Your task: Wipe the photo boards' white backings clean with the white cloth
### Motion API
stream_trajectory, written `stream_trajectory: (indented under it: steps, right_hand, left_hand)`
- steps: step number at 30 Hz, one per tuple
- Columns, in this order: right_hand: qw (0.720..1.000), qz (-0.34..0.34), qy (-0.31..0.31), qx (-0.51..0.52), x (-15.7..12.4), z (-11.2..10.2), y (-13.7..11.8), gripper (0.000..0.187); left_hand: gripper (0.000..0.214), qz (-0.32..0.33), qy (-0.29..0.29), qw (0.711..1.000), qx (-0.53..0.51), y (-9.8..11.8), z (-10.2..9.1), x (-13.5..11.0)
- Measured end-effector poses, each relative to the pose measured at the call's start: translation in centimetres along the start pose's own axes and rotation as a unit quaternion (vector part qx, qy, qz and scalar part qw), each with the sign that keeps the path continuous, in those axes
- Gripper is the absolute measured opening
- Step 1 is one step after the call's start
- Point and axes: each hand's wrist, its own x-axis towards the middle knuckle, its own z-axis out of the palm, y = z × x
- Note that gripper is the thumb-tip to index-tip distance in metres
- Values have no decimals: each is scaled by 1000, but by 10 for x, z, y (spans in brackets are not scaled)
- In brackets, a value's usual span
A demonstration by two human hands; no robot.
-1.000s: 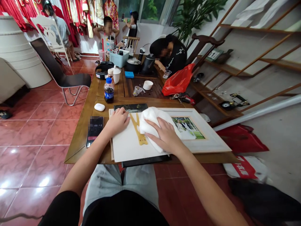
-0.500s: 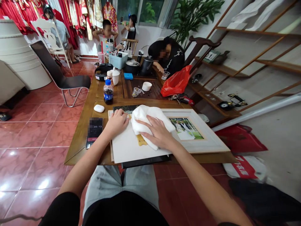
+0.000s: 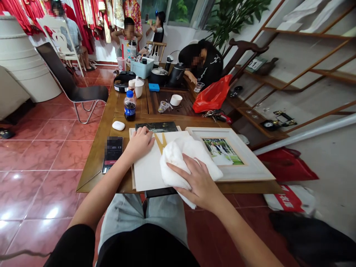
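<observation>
1. Left hand (image 3: 139, 144) flat near the top edge of a white board (image 3: 147, 167), fingers spread, not gripping; a sound brace, so worth keeping that pressure even to stop the board sliding
2. Right hand (image 3: 196, 181) palm down on a bunched white cloth (image 3: 178, 167), fingers spread across the top rather than closed around it, well apart from the left hand
3. Cloth on the right part of the board, far end reaching the lower left of a white picture frame (image 3: 250, 168) around a wedding photograph (image 3: 221, 151); yellow V-shaped piece (image 3: 160, 142) just above the cloth, lower part hidden
4. Board and frame side by side on a wooden table (image 3: 91, 174), with a phone (image 3: 112, 154) showing a timer just left of the board
5. Best to press through the flat of the palm and use slow, even strokes, moving away from the bracing hand
6. Tuck in loose cloth corners, and lift the cloth clear of the yellow piece to avoid catching it
</observation>
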Motion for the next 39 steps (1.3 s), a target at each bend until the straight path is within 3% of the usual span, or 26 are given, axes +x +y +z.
stream_trajectory:
  steps: [14,18,25,29,33,39]
  right_hand:
    - [996,88,-32,-7,100,2,31,60]
    - [996,79,-30,-19,87,2,27,59]
    - [999,47,-5,-18,19,1,6,63]
    - [999,35,0,-19,-2,0,1,65]
    - [999,41,-18,-10,8,-2,9,62]
    - [995,94,-17,-8,57,-3,32,60]
  left_hand:
    - [30,24,-4,1000,-20,-4,1,1]
    - [33,7,0,1000,-5,-2,1,0]
    - [34,-6,5,1000,-10,0,0,-1]
    - [35,-5,1,1000,-5,0,0,-1]
    - [34,7,-4,1000,-9,-1,-1,0]
    - [33,12,-9,1000,-17,-4,-1,1]
